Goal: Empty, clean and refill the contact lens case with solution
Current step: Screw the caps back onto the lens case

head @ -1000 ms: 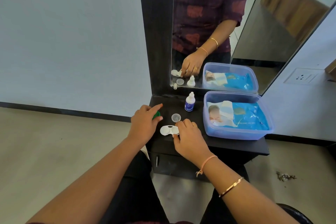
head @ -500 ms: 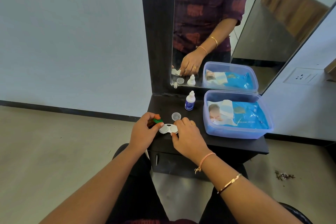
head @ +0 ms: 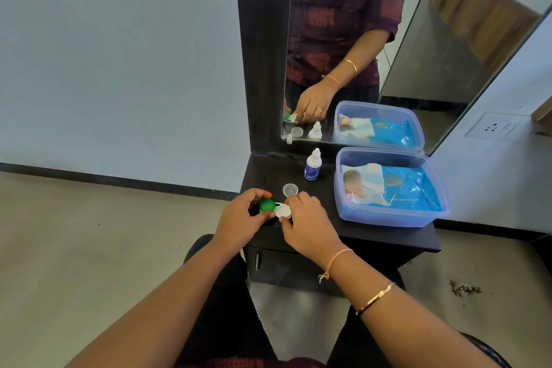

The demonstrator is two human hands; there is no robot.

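On the shelf [head: 385, 236], left hand [head: 239, 222] pinches green cap [head: 266, 205]; right hand [head: 309, 225] grips case [head: 283, 211].

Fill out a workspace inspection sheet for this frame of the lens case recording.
Surface: dark shelf below a mirror.
Job's things: white lens case; green cap over one well; clear cap lying loose; solution bottle upright.
Clutter: plastic tub holding a wipes pack.
Hands: left hand grips the green cap; right hand pinches the lens case.
Cables: nothing seen.
Surroundings: wall socket; debris on the floor.
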